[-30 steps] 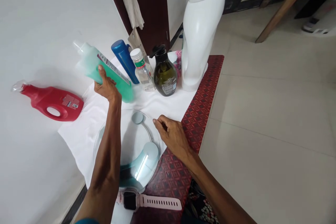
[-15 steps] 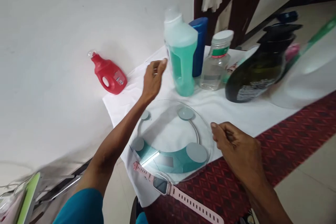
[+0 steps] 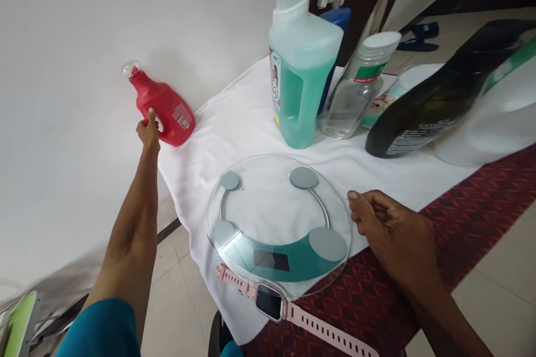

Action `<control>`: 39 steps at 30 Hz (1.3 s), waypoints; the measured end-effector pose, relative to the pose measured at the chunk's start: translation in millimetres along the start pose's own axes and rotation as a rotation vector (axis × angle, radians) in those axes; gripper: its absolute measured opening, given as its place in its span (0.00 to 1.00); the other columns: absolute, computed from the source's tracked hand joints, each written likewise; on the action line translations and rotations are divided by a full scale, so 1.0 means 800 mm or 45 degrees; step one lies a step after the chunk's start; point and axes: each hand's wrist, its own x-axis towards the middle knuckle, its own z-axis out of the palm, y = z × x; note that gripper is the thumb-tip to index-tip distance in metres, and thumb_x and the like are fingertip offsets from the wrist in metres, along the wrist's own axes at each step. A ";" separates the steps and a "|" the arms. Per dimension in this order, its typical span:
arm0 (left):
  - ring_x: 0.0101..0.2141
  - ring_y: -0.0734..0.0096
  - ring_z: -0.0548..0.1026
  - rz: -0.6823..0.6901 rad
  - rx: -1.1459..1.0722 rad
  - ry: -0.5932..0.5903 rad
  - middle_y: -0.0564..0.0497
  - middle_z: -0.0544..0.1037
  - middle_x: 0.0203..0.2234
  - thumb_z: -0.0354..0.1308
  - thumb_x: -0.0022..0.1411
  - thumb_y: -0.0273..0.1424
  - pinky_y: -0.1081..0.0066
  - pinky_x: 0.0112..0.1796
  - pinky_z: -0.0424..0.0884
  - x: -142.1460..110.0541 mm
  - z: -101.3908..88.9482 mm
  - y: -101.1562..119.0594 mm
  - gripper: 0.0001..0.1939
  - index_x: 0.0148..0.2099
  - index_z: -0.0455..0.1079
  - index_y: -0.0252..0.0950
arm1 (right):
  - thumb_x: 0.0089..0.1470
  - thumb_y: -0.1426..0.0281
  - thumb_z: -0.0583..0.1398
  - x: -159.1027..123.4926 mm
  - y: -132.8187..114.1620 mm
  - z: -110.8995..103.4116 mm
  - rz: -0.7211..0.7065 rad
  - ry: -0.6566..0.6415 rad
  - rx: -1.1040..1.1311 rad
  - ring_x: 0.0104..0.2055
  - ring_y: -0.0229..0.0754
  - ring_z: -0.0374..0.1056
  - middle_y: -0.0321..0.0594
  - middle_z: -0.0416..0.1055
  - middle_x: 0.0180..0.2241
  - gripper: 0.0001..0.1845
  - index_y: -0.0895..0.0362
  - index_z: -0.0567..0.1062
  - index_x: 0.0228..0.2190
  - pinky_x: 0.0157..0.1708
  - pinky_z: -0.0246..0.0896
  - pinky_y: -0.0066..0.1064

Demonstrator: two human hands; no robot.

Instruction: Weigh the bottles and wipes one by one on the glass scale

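Left hand (image 3: 147, 133) has moved from beside green bottle (image 3: 305, 89) to red bottle (image 3: 167, 103), upper left of frame, grip wrapped round its handle. Wall (image 3: 75, 44) right behind; cloth (image 3: 234, 117) edge just below. Cloth spans rightward to green bottle, clear bottle (image 3: 349, 106) and dark bottle (image 3: 412, 103), clustered upper right. Scale (image 3: 274, 223) mid-frame, watch (image 3: 269, 302) below. Right hand (image 3: 396, 234), right of scale, curled narrow.

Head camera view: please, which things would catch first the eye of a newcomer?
Probably the red bottle, bright at the left end of the white cloth, with the left hand at its handle. Next may be the tall bottle of green liquid, upright beyond the round glass scale. The scale lies in the middle, a pink-strapped watch at its near edge.
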 end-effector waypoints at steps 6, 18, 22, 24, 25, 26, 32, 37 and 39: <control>0.21 0.77 0.58 0.031 -0.215 -0.184 0.60 0.57 0.16 0.65 0.66 0.56 0.68 0.25 0.58 -0.009 0.018 -0.007 0.30 0.29 0.58 0.40 | 0.63 0.43 0.61 0.001 -0.003 0.003 0.054 0.042 0.009 0.19 0.38 0.59 0.32 0.65 0.17 0.30 0.51 0.69 0.21 0.23 0.52 0.33; 0.17 0.76 0.54 0.099 -0.335 -0.001 0.59 0.52 0.14 0.74 0.41 0.66 0.66 0.18 0.55 -0.156 -0.101 0.003 0.41 0.22 0.53 0.41 | 0.64 0.51 0.60 0.001 0.000 0.006 0.002 0.053 0.051 0.20 0.37 0.61 0.33 0.68 0.18 0.24 0.51 0.68 0.21 0.25 0.55 0.32; 0.18 0.77 0.52 0.101 -0.450 -0.112 0.59 0.51 0.16 0.77 0.41 0.63 0.67 0.19 0.55 -0.230 -0.150 0.038 0.40 0.23 0.55 0.41 | 0.63 0.51 0.60 0.000 0.000 0.007 -0.034 0.048 0.080 0.20 0.37 0.61 0.34 0.68 0.19 0.24 0.51 0.67 0.22 0.25 0.55 0.32; 0.18 0.77 0.50 0.114 -0.510 -0.189 0.59 0.50 0.17 0.75 0.44 0.64 0.68 0.20 0.53 -0.263 -0.163 0.055 0.42 0.23 0.53 0.40 | 0.63 0.52 0.60 0.000 -0.001 0.008 -0.042 0.052 0.088 0.20 0.38 0.61 0.34 0.68 0.19 0.23 0.51 0.67 0.22 0.25 0.55 0.33; 0.18 0.78 0.49 0.120 -0.542 -0.225 0.59 0.49 0.17 0.75 0.45 0.65 0.68 0.20 0.53 -0.278 -0.167 0.063 0.42 0.23 0.52 0.40 | 0.63 0.52 0.60 -0.001 -0.001 0.008 -0.044 0.052 0.092 0.20 0.38 0.61 0.34 0.68 0.19 0.23 0.51 0.67 0.22 0.25 0.55 0.33; 0.18 0.78 0.49 0.122 -0.571 -0.257 0.59 0.49 0.17 0.74 0.46 0.65 0.68 0.21 0.52 -0.292 -0.169 0.070 0.42 0.23 0.51 0.40 | 0.63 0.52 0.60 -0.001 -0.001 0.008 -0.046 0.053 0.096 0.20 0.38 0.61 0.34 0.68 0.19 0.23 0.51 0.67 0.22 0.25 0.55 0.33; 0.17 0.79 0.48 0.085 -0.655 -0.427 0.60 0.49 0.16 0.76 0.45 0.63 0.68 0.20 0.52 -0.360 -0.159 0.099 0.42 0.22 0.53 0.40 | 0.62 0.54 0.60 0.000 0.002 0.011 -0.062 0.081 0.136 0.20 0.38 0.61 0.35 0.68 0.19 0.21 0.51 0.67 0.22 0.26 0.55 0.33; 0.18 0.80 0.51 0.044 -0.593 -0.471 0.61 0.51 0.16 0.77 0.48 0.56 0.71 0.21 0.57 -0.400 -0.139 0.098 0.36 0.22 0.55 0.40 | 0.63 0.54 0.59 0.001 0.003 0.010 -0.106 0.084 0.161 0.22 0.38 0.62 0.35 0.68 0.19 0.21 0.51 0.67 0.22 0.26 0.54 0.32; 0.18 0.79 0.53 0.048 -0.551 -0.468 0.60 0.53 0.16 0.75 0.51 0.52 0.71 0.22 0.59 -0.410 -0.133 0.094 0.33 0.23 0.56 0.40 | 0.63 0.54 0.59 0.001 0.003 0.009 -0.120 0.084 0.175 0.22 0.38 0.61 0.35 0.67 0.19 0.21 0.51 0.67 0.22 0.26 0.53 0.32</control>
